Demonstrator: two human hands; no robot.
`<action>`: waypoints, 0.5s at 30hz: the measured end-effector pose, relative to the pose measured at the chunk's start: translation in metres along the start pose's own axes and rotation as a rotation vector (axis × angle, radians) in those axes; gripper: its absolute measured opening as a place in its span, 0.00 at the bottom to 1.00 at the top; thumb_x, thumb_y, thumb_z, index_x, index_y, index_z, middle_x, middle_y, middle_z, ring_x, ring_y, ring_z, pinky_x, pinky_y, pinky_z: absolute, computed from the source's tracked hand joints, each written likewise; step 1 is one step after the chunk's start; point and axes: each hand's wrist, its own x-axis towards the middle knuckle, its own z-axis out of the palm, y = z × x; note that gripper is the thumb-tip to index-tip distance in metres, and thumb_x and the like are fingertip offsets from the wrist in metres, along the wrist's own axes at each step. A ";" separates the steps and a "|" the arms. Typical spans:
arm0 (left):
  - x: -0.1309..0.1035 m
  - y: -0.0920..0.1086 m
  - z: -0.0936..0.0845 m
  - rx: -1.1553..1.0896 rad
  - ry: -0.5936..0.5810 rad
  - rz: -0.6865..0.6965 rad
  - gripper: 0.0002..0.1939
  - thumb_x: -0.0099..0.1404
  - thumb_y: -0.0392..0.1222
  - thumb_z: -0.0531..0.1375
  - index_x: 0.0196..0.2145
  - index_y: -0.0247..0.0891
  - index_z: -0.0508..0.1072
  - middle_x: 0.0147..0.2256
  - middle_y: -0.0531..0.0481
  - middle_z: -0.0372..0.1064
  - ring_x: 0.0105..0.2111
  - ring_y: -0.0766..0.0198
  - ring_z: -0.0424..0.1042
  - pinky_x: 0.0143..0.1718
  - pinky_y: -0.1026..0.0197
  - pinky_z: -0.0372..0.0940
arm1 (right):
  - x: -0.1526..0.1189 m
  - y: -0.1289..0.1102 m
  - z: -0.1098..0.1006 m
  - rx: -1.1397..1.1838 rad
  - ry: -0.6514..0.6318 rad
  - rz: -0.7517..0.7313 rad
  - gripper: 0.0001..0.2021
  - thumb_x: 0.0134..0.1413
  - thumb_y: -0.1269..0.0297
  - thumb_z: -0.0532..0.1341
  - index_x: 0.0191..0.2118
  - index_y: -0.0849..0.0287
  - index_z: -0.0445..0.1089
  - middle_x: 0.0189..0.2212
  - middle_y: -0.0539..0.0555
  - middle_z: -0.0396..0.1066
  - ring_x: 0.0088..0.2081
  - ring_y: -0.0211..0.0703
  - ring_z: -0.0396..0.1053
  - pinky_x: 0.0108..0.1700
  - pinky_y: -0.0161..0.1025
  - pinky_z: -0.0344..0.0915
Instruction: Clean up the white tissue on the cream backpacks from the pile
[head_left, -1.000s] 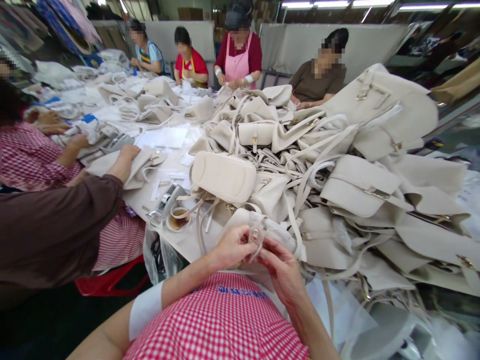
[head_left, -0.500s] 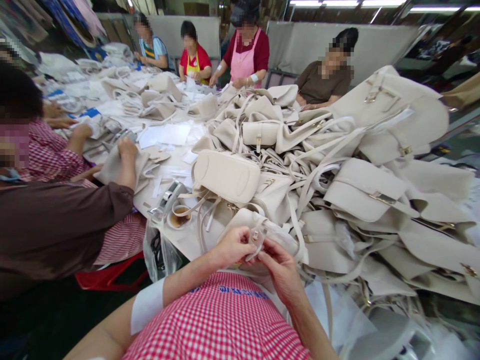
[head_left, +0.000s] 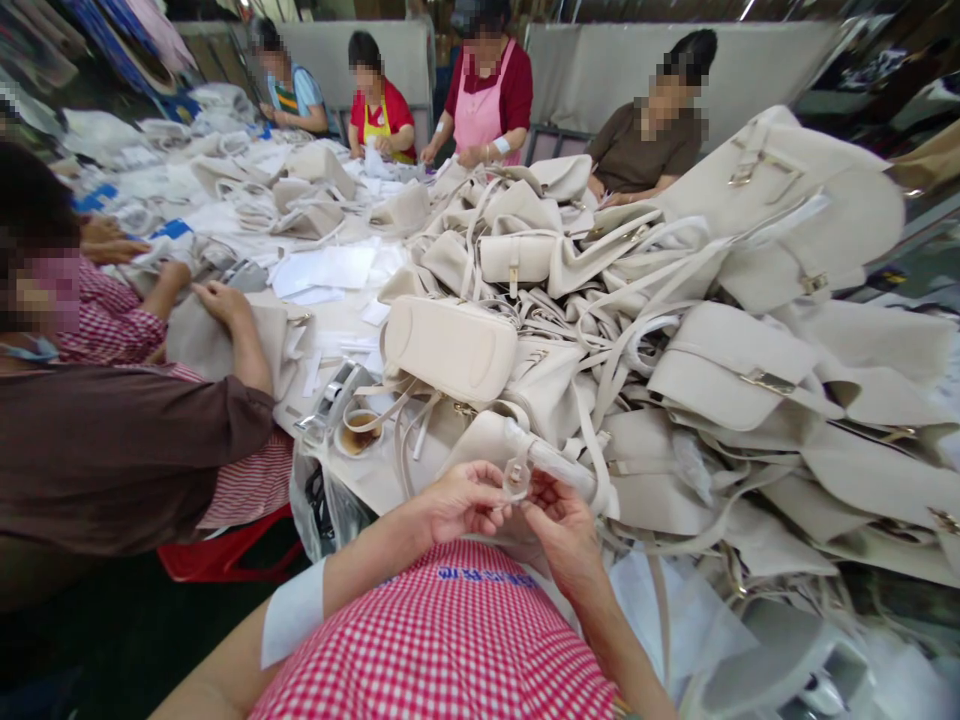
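Just in front of my red-checked apron, my left hand (head_left: 466, 503) pinches one side of a small cream strap tab (head_left: 517, 477) with a metal fitting on it. From the other side my right hand (head_left: 559, 515) grips the same tab between thumb and fingers. The tab lies over a cream bag (head_left: 480, 442) at the table edge, partly hidden by my hands. Another cream bag (head_left: 450, 350) rests on its side just beyond.
A large heap of cream bags (head_left: 724, 365) fills the right. A cup of brown liquid (head_left: 361, 434) and a tape dispenser (head_left: 341, 395) stand left of centre. Several people work around the table, one in a brown sleeve (head_left: 150, 450) close at left.
My fingers have spread slightly around the tab, and its metal fitting now faces up more plainly. At left, the brown-sleeved person's hand has moved left over a bag.
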 end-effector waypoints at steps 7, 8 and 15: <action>-0.011 0.004 0.011 0.788 0.172 0.577 0.06 0.62 0.40 0.61 0.32 0.38 0.66 0.26 0.52 0.68 0.25 0.65 0.69 0.27 0.64 0.65 | -0.004 -0.015 0.002 0.074 -0.004 0.157 0.16 0.34 0.67 0.68 0.35 0.56 0.69 0.24 0.46 0.73 0.26 0.39 0.69 0.30 0.35 0.66; -0.013 0.003 0.012 1.001 0.200 0.732 0.04 0.63 0.39 0.59 0.32 0.37 0.67 0.29 0.51 0.68 0.28 0.64 0.70 0.30 0.63 0.65 | -0.004 -0.018 0.002 0.095 0.004 0.161 0.15 0.34 0.66 0.69 0.33 0.55 0.67 0.22 0.45 0.72 0.24 0.38 0.67 0.28 0.34 0.65; -0.004 0.002 0.016 1.720 0.378 1.263 0.12 0.70 0.36 0.51 0.30 0.36 0.69 0.30 0.47 0.68 0.32 0.60 0.67 0.35 0.58 0.65 | -0.006 -0.014 0.006 0.004 -0.062 0.099 0.14 0.40 0.54 0.70 0.29 0.57 0.70 0.22 0.47 0.69 0.24 0.38 0.63 0.28 0.34 0.62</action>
